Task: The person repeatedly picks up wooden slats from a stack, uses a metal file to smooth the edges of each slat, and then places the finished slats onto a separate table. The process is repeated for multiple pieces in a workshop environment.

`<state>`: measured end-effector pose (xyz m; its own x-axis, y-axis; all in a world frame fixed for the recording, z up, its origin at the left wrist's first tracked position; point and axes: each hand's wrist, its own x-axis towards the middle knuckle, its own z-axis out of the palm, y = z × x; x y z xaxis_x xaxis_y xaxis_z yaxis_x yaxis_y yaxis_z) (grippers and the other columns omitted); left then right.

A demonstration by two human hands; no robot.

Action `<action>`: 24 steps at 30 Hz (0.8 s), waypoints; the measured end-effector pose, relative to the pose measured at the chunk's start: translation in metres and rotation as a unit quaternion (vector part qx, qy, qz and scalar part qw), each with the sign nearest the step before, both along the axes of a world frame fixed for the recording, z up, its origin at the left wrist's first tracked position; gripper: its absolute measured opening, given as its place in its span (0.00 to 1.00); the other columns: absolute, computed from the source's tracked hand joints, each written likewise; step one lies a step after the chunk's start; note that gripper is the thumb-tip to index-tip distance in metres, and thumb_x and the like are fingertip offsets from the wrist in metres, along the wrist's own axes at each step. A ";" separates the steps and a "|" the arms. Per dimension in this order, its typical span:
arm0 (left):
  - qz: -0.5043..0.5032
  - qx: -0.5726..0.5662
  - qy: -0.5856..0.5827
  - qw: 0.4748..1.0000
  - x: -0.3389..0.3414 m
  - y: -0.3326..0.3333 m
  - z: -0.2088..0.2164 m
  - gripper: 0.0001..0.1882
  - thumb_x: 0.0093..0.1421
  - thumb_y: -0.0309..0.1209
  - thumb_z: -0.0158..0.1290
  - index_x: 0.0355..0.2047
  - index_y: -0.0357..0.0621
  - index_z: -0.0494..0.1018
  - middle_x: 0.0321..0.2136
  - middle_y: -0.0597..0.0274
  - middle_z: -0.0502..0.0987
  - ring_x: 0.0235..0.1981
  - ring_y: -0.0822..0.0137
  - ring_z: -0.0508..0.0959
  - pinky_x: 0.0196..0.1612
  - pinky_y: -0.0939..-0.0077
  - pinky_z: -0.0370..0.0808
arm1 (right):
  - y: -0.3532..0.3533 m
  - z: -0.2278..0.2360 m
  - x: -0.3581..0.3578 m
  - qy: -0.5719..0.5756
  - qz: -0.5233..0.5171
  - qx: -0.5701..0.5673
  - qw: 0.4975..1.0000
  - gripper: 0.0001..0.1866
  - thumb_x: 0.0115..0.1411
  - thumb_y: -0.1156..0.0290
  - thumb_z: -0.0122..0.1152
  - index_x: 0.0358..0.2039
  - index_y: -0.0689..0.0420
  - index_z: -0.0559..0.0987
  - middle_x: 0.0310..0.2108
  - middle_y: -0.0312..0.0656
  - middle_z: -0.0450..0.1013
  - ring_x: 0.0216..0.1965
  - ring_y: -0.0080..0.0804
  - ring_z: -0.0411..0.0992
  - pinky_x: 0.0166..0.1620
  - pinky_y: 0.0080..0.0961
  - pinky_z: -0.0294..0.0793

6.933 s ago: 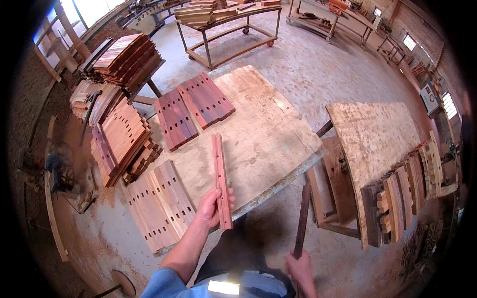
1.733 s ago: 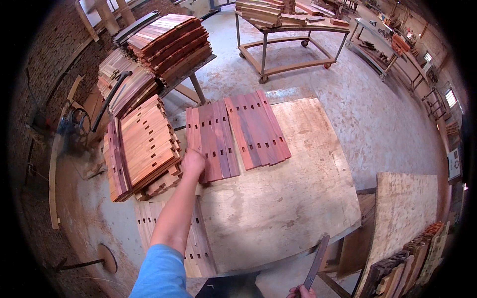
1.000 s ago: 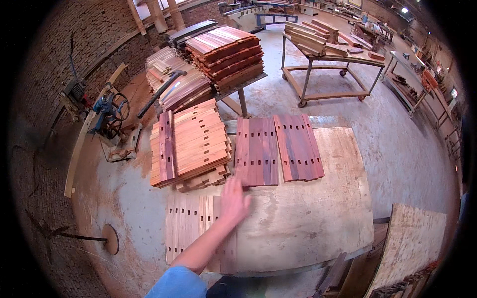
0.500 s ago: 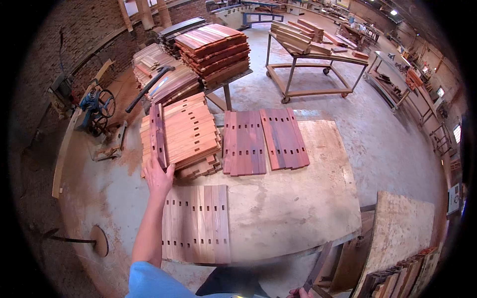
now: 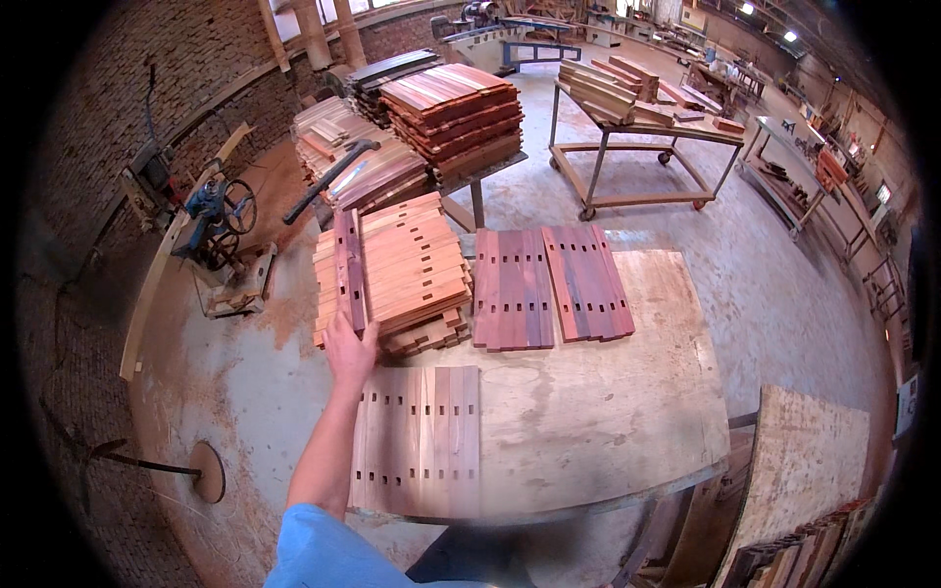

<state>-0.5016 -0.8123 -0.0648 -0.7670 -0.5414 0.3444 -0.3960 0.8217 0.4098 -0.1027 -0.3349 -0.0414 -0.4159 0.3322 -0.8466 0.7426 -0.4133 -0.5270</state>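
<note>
From the lower edge, just left of six o'clock, the left arm is brought in under a blue sleeve (image 5: 328, 549). To the right of the forearm, at about five o'clock from the left hand (image 5: 350, 350), a panel of pale slotted slats (image 5: 417, 441) is laid flat on the plywood-topped table (image 5: 608, 412). By the left hand itself the near end of a dark reddish slotted strip (image 5: 349, 260) is touched, the thumb being set on its right side and the fingers kept partly bent; whether it is firmly gripped cannot be told. The state of the right hand cannot be told either.

The strip is pointed away toward twelve o'clock from the hand and is borne on the left part of a stack of orange-brown slats (image 5: 412, 265). At between two and three o'clock, two dark red-brown slotted panels (image 5: 513, 289) are placed side by side on the table. Beyond the stack, near twelve o'clock, a hammer (image 5: 323, 186) is rested on a pile of boards (image 5: 392, 181). Farther off, at two o'clock, timber pieces are carried on a wheeled cart (image 5: 642, 196).
</note>
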 end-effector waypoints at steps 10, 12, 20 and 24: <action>0.043 0.460 -0.040 0.886 0.001 -0.026 0.010 0.21 0.62 0.42 0.47 0.49 0.40 0.72 0.32 0.53 0.78 0.26 0.58 0.80 0.27 0.67 0.77 | -0.010 0.010 -0.002 0.011 0.020 0.012 1.000 0.18 0.63 0.56 0.49 0.32 0.60 0.76 0.18 0.39 0.71 0.17 0.25 0.66 0.19 0.18 0.62; 0.036 0.550 0.021 0.834 0.003 -0.024 0.008 0.18 0.62 0.38 0.46 0.47 0.41 0.72 0.29 0.56 0.77 0.22 0.65 0.78 0.23 0.73 0.76 | -0.009 0.010 -0.003 0.003 0.029 0.010 1.000 0.19 0.63 0.55 0.50 0.31 0.59 0.76 0.18 0.38 0.70 0.16 0.24 0.66 0.19 0.18 0.61; 0.016 0.703 0.141 0.697 -0.001 -0.041 -0.025 0.07 0.63 0.34 0.46 0.34 0.44 0.69 0.22 0.62 0.73 0.17 0.69 0.74 0.17 0.78 0.72 | -0.019 0.034 -0.021 -0.019 0.042 0.009 0.999 0.18 0.63 0.55 0.50 0.31 0.59 0.77 0.17 0.37 0.70 0.17 0.24 0.66 0.21 0.19 0.62; 0.026 0.689 0.147 0.709 0.002 -0.035 -0.018 0.09 0.65 0.36 0.45 0.35 0.45 0.69 0.22 0.64 0.72 0.17 0.72 0.73 0.17 0.81 0.71 | -0.019 0.026 -0.014 0.001 0.035 0.015 0.999 0.18 0.63 0.56 0.49 0.31 0.59 0.76 0.17 0.38 0.70 0.16 0.25 0.66 0.20 0.19 0.62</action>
